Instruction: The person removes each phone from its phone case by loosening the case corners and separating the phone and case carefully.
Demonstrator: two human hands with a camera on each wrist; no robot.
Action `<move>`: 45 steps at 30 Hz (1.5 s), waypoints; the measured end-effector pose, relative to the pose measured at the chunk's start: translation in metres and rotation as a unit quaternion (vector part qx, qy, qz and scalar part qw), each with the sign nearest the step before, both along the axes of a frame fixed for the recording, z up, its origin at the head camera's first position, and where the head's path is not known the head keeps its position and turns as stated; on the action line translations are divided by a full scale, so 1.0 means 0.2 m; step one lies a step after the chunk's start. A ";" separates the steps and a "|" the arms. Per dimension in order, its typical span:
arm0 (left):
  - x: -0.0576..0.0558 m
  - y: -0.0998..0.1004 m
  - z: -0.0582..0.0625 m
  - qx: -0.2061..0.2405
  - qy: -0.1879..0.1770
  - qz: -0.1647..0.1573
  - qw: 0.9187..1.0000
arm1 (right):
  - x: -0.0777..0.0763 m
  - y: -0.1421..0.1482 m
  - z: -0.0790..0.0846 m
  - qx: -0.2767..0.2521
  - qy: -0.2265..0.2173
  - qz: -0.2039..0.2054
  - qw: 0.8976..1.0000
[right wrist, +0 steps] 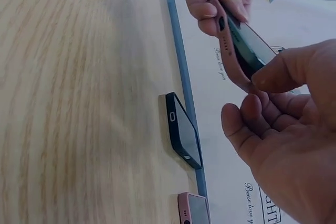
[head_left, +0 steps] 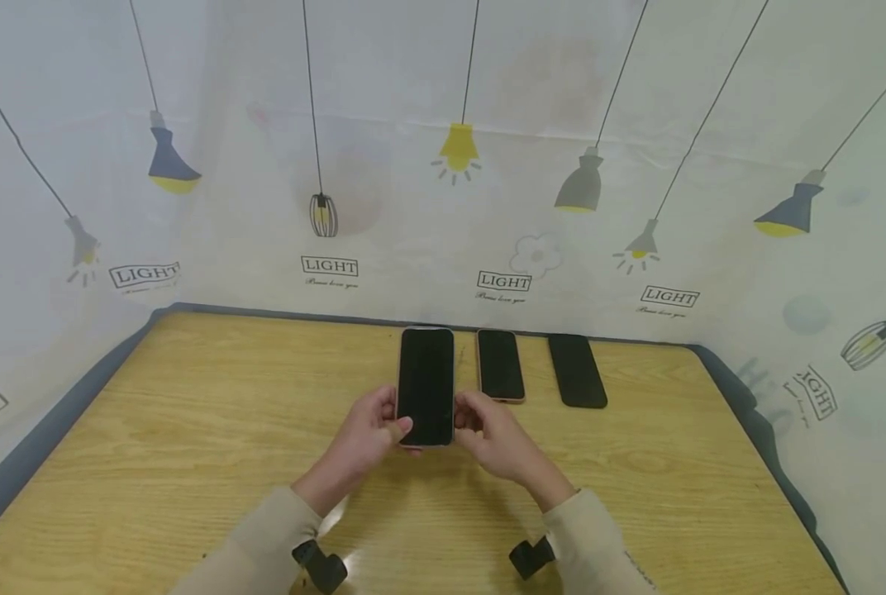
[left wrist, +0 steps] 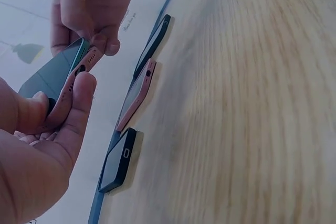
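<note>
Above the table, my left hand (head_left: 363,436) grips a phone (head_left: 426,387) in a pink case (left wrist: 67,92) by its left side, thumb over the front near the lower left corner. My right hand (head_left: 501,440) pinches the opposite lower edge. In the right wrist view, a greenish phone edge (right wrist: 247,45) stands out of the pink case at one corner, leaving a dark gap, with the right thumb at that corner. The left fingers lie beneath the case. The case's back is hidden.
On the wooden table (head_left: 250,496), a pink-edged phone (head_left: 500,365) and a black phone (head_left: 578,370) lie near the back edge. The left wrist view shows another black-cased phone (left wrist: 118,162) in that row. A lamp-printed curtain (head_left: 406,74) surrounds the table.
</note>
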State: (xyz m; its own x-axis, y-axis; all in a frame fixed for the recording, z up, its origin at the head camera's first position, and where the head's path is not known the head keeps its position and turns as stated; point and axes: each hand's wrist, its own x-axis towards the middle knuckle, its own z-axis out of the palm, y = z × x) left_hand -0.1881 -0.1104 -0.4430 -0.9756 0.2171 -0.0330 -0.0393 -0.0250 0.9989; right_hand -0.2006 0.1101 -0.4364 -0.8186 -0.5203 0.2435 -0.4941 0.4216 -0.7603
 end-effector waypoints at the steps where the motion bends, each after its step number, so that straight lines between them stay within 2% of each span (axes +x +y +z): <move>1: 0.00 0.00 0.00 -0.002 0.000 0.002 1.000 | 0.00 0.00 0.00 -0.002 -0.009 -0.002 1.000; 6: 0.01 0.00 0.00 -0.015 0.017 -0.002 1.000 | 0.01 -0.01 0.00 -0.017 -0.057 -0.033 0.998; 11: 0.01 -0.02 -0.01 -0.030 0.032 -0.029 0.999 | 0.02 -0.02 -0.02 -0.038 -0.085 -0.069 0.993; 16: 0.01 -0.04 -0.03 -0.035 0.031 -0.058 0.997 | 0.02 -0.02 -0.03 -0.072 -0.113 -0.079 0.988; 19: 0.00 -0.04 -0.03 -0.032 0.032 -0.063 0.997 | 0.02 -0.02 -0.03 -0.088 -0.131 -0.079 0.984; 27: 0.00 -0.05 -0.05 -0.026 0.029 -0.043 0.998 | 0.01 0.00 -0.03 -0.123 -0.168 -0.087 0.974; 32: 0.00 -0.06 -0.05 -0.022 0.034 -0.043 0.998 | 0.01 0.00 -0.03 -0.148 -0.196 -0.083 0.966; 45: -0.01 -0.07 -0.05 -0.022 0.022 -0.041 0.999 | 0.00 -0.01 -0.04 -0.171 -0.220 -0.093 0.956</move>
